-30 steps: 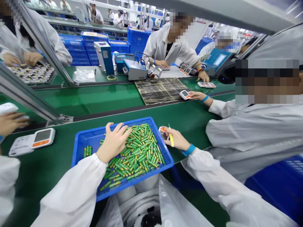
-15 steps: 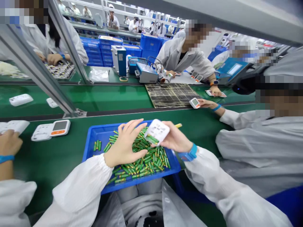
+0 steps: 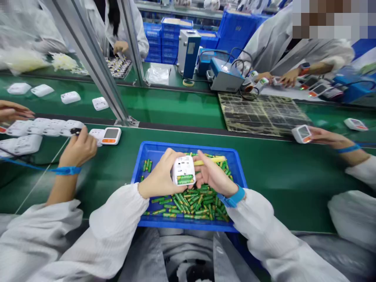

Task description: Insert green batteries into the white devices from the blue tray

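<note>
My left hand grips a small white electronic device by its edge, back side up. Green batteries lie in the open compartment along its lower edge. Beside it is my right hand, fingers partly spread and their tips close to the device; whether they touch it I cannot tell. A yellow stick-like tool is tucked across that hand near the thumb. Below both hands is a blue tray with many loose green batteries, partly hidden by the hands.
A white device with a screen lies left of the tray, near a co-worker's hand and rows of white devices. At right another person's hand holds a device. A metal post and a dark mat are beyond.
The white device has passed from my right hand to my left. My right hand has drawn back beside it, showing more of the yellow tool. The view has shifted.
</note>
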Tool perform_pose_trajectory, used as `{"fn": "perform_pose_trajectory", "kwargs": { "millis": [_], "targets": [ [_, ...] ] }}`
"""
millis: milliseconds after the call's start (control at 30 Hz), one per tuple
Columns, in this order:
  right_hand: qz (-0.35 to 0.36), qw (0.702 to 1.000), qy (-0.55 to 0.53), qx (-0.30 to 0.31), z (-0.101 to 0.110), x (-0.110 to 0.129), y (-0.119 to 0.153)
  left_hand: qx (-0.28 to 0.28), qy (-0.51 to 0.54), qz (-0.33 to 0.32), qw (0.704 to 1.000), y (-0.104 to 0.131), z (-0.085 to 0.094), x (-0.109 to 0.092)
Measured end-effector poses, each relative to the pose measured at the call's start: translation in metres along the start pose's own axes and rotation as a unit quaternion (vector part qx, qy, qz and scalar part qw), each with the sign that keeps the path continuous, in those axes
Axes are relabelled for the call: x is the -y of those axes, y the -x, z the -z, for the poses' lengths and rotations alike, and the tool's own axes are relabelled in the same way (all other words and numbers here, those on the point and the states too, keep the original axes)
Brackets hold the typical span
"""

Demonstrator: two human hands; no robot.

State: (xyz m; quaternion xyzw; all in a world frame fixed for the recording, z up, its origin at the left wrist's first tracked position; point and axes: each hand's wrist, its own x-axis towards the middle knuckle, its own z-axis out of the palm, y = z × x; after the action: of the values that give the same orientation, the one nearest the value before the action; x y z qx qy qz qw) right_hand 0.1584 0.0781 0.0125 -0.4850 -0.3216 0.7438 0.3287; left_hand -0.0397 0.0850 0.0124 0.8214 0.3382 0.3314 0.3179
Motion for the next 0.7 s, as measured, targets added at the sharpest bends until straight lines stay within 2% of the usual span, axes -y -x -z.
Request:
{"fn": "perform_pose_trajectory", "kwargs": {
  "millis": [33,67,100,133,167,267,333,533,700],
  "targets": [
    [0.082,0.993,0.024,-0.079,0.002,0.000,0.002,-0.011,-0.018,0.001,1.000,0.000,0.000,0.001],
    [0.171,0.971,0.039,-0.161,0.003,0.000,0.005,-0.021,-0.032,0.005,0.999,0.000,0.001,0.002],
    [0.247,0.942,0.043,-0.225,0.003,0.000,0.008,-0.025,-0.042,0.010,0.999,0.000,0.001,0.002],
    [0.297,0.919,0.037,-0.257,0.002,0.000,0.012,-0.025,-0.049,0.013,0.998,0.000,0.000,0.003],
    [0.318,0.913,0.022,-0.257,0.000,-0.001,0.015,-0.026,-0.054,0.013,0.998,0.001,0.000,0.003],
    [0.274,0.949,-0.020,-0.151,-0.009,-0.004,0.023,-0.027,-0.067,-0.006,0.997,0.001,-0.004,0.001],
    [0.255,0.962,-0.012,-0.099,-0.015,-0.007,0.026,-0.023,-0.065,-0.021,0.997,0.000,-0.008,-0.001],
    [0.311,0.940,0.099,-0.099,-0.017,-0.018,0.030,0.023,-0.069,-0.011,0.997,-0.001,-0.011,-0.006],
    [0.313,0.935,0.148,-0.081,-0.016,-0.022,0.032,0.035,-0.115,0.001,0.993,0.000,-0.011,-0.007]
  ]
}}
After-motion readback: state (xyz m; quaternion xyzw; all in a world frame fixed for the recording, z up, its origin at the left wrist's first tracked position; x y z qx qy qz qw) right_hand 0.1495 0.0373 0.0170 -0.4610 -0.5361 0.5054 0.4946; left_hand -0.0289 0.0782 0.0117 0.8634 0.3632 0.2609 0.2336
